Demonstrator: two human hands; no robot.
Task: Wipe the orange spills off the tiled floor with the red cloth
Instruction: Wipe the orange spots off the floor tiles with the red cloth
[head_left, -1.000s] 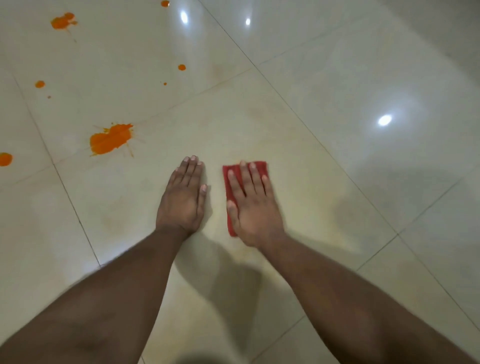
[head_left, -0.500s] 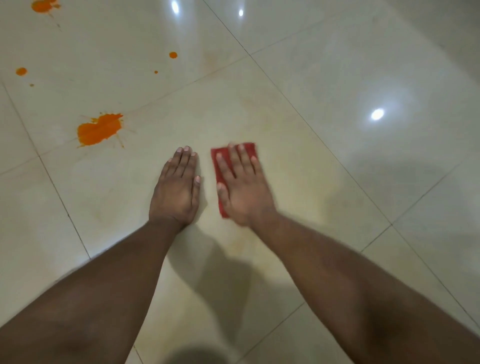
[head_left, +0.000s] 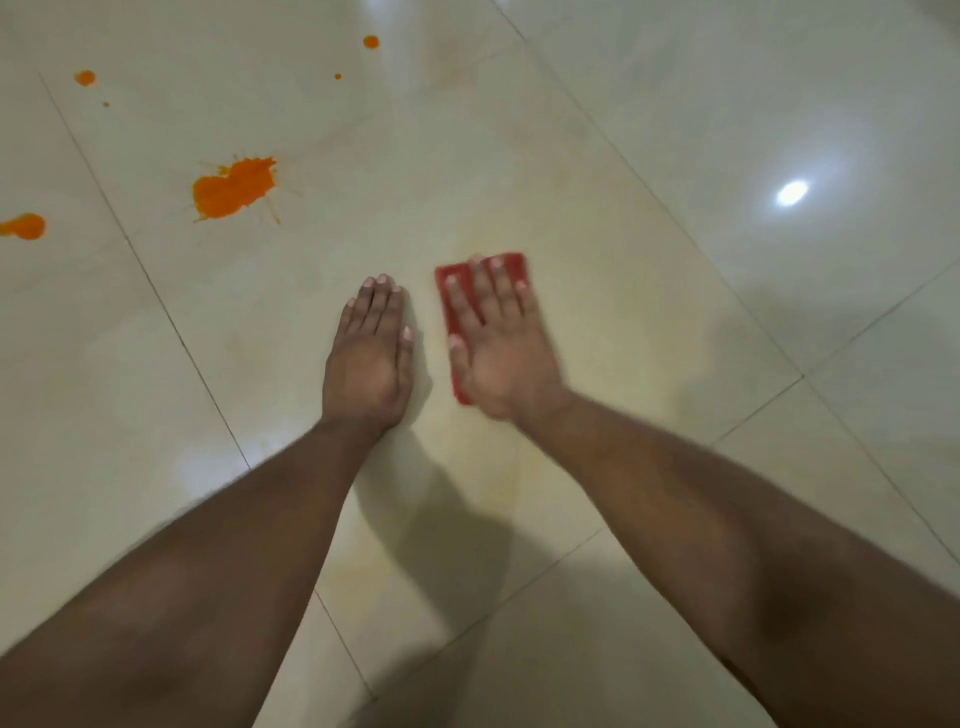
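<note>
Orange spills are what we have left to clear: the big splat (head_left: 236, 189) sits up and to the left of our hands, with smaller drops (head_left: 23, 227) further out, all untouched. Our right hand (head_left: 498, 338) presses flat, fingers straight, on the red cloth (head_left: 457, 291), over a faint yellowish smear on the tiled floor (head_left: 649, 130), while our left hand (head_left: 371, 353) rests flat on bare tile just beside it. We judge the job well short of done.

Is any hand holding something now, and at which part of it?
Nothing is gripped. The right hand presses flat on the red cloth, covering most of it; the left hand rests flat on the floor.
</note>
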